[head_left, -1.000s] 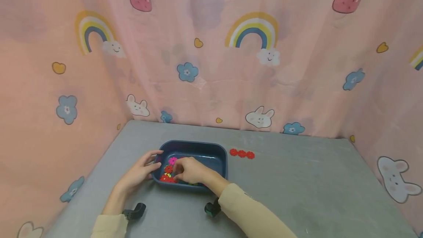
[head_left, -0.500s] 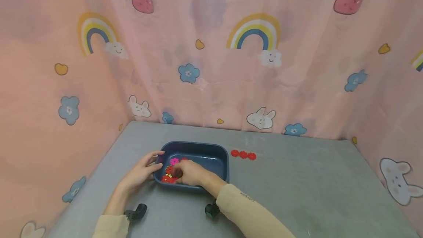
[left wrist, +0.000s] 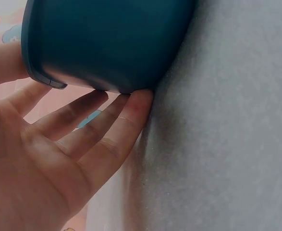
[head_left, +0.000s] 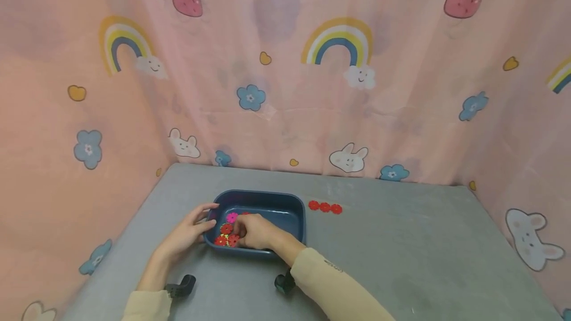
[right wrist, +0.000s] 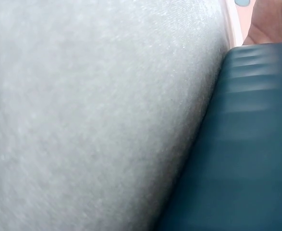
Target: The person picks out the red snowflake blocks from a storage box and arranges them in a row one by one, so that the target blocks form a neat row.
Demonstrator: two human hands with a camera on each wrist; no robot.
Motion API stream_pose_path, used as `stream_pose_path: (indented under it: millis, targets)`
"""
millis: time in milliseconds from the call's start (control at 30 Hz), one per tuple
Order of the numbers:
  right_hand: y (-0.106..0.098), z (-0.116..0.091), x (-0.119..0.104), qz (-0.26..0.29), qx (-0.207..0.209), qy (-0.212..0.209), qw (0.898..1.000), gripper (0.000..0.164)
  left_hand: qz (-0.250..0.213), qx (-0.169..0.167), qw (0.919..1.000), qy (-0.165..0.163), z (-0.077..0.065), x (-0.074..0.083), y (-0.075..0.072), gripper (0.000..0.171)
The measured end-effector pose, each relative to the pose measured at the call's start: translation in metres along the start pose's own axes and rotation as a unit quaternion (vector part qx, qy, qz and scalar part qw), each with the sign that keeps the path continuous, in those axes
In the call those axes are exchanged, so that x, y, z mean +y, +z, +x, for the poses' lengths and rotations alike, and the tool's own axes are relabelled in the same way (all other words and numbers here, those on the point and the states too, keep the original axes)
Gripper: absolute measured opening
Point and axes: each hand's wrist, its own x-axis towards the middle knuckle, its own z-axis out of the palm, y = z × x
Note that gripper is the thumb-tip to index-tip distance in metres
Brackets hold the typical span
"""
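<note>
A dark blue rectangular tub (head_left: pixel 260 250) stands on the table. My left hand (head_left: pixel 185 232) holds its left end, thumb at the rim and other fingertips against the outer wall, as the left wrist view shows from low down (left wrist: pixel 59 154). Inside lie several flower-shaped pieces: a pink one (head_left: pixel 232 217), red ones (head_left: pixel 226 228) and yellow-green bits under them. My right hand (head_left: pixel 258 232) reaches into the tub with bent fingers beside a red flower piece (head_left: pixel 234 240). What its fingertips hold, if anything, is hidden; the right wrist view shows just the tub's outside wall (right wrist: pixel 241 159).
Three red flower pieces (head_left: pixel 325 207) lie in a row on the grey table (head_left: pixel 401 241), right of the tub. A pink patterned curtain (head_left: pixel 285 113) hangs behind and at both sides. Dark wrist camera mounts (head_left: pixel 182 287) jut from the sleeves.
My right hand has shifted slightly inside the tub, and the red piece by its fingertips shows more plainly now. My left hand and the row outside keep their places.
</note>
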Motion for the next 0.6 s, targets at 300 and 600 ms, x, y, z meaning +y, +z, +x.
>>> stream_pose_path:
  millis: [300, 600]
  targets:
    - [-0.001, -0.002, 0.0, 0.028, 0.015, 0.001, 0.999, 0.018, -0.011, -0.007, 0.9999, 0.002, 0.0, -0.002, 0.0, 0.05]
    - [-0.013, -0.012, -0.008, 0.036, 0.02, -0.001, 0.999, 0.013, -0.012, -0.01, 0.9999, 0.001, 0.002, -0.003, 0.0, 0.05]
